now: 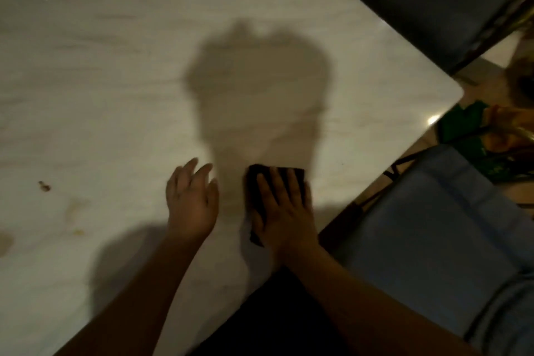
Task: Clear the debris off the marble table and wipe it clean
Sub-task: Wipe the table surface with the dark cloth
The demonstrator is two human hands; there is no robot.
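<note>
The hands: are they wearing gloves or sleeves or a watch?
No gloves on the left hand or the right hand, and no sleeves show up to the picture's edge. No watch or bracelet shows on either wrist. It is too dim and blurry to tell about rings.

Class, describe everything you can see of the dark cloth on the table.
The cloth is dark, almost black, and looks like soft fabric gathered into a rough rectangle. It lies flat on the marble table, close to the near edge. The right hand presses on it with straight fingers and covers most of it; only the far edge, a left strip and a corner near the wrist show. The left hand is beside it, not touching.
</note>
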